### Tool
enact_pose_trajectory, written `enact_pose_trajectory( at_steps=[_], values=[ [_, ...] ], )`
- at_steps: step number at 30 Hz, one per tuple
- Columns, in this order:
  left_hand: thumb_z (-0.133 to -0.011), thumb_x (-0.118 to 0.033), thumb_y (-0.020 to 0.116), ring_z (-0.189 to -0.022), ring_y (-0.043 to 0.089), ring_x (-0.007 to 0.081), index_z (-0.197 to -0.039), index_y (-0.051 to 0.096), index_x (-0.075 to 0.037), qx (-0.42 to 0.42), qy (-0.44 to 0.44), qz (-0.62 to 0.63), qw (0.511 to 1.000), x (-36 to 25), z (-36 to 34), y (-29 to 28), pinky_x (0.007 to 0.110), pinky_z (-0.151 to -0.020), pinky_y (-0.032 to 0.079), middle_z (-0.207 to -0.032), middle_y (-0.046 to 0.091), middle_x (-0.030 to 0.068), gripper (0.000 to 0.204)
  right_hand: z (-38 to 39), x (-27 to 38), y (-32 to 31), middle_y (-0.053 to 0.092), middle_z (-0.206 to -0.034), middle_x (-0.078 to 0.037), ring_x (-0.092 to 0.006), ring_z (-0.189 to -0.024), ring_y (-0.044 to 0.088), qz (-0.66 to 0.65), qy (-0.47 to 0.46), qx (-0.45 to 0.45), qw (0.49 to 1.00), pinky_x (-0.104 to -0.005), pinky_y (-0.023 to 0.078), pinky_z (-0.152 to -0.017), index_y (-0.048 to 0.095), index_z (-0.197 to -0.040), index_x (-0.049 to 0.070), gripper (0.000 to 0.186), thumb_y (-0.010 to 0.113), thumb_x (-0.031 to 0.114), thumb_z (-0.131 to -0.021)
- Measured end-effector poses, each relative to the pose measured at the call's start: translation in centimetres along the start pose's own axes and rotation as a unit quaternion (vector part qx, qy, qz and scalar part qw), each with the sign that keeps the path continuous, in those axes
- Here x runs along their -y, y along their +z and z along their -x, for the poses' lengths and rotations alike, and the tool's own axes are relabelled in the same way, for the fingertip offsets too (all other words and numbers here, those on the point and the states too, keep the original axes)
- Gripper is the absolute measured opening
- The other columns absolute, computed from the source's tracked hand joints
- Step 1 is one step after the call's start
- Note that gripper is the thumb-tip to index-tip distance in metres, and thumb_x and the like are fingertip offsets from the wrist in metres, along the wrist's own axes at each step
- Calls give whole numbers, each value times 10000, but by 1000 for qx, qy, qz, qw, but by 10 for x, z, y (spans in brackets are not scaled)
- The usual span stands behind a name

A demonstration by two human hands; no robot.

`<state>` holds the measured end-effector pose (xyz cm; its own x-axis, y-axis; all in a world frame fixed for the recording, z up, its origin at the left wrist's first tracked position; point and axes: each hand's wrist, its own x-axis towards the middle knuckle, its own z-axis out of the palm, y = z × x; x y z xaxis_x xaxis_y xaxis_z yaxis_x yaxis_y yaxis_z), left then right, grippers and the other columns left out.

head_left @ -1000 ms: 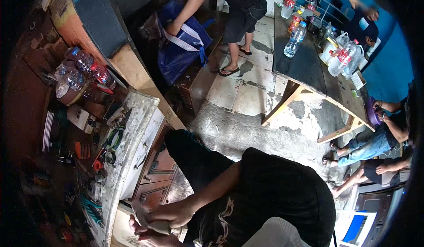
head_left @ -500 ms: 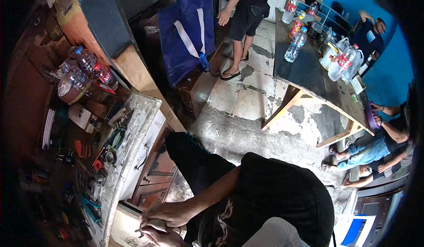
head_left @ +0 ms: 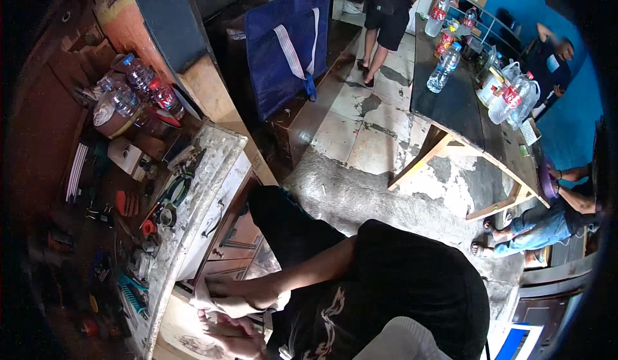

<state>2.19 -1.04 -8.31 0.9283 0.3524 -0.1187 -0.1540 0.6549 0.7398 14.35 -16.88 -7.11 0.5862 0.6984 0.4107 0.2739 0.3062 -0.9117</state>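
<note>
Over the drawer front at the lower left, my right hand (head_left: 248, 293), the upper one, is closed on a pale cloth (head_left: 203, 293). The cloth is bunched about its fingers and hangs past them at the left. My left hand (head_left: 233, 335) lies just below, close against the cloth, with its fingers curled. What sits inside the left hand is hidden. A small greyish piece (head_left: 267, 324) shows between the two wrists; its kind is not clear. The wrench seen earlier cannot be made out.
Tools and bottles (head_left: 132, 89) crowd the worn workbench (head_left: 215, 142) at left. A blue bag (head_left: 277, 51) stands behind. Bottles stand on the dark table (head_left: 425, 96) at right. One person (head_left: 386, 12) stands at the back; others are along the right side.
The cloth has come up over my right hand's fingers, and the wrench end by my left fingers is out of sight. The person at the back has turned and stepped right.
</note>
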Motion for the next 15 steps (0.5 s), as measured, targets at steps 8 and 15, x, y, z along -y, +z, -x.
enact_pose_trajectory(
  at_steps=[8,15],
  values=[
    [-1072,-520,338,-1335,469,318,-1572,136,-9,-10,-53,-127,990,30,11,9,455,-1142,394,-1506,376,235,743,-4,4,10,542,-1114,-171,-379,-1095,547,217,-121,-57,967,-504,454,-948,537,-1131,24,411,679,28,-745],
    [-1097,-287,448,-564,525,131,-1009,584,0,206,-68,-360,908,-6,14,52,252,-522,405,-682,606,65,330,-10,-3,-12,637,-1070,-190,-382,-1020,641,241,-45,-43,968,-478,509,-845,598,-1139,1,496,783,81,-686]
  ],
)
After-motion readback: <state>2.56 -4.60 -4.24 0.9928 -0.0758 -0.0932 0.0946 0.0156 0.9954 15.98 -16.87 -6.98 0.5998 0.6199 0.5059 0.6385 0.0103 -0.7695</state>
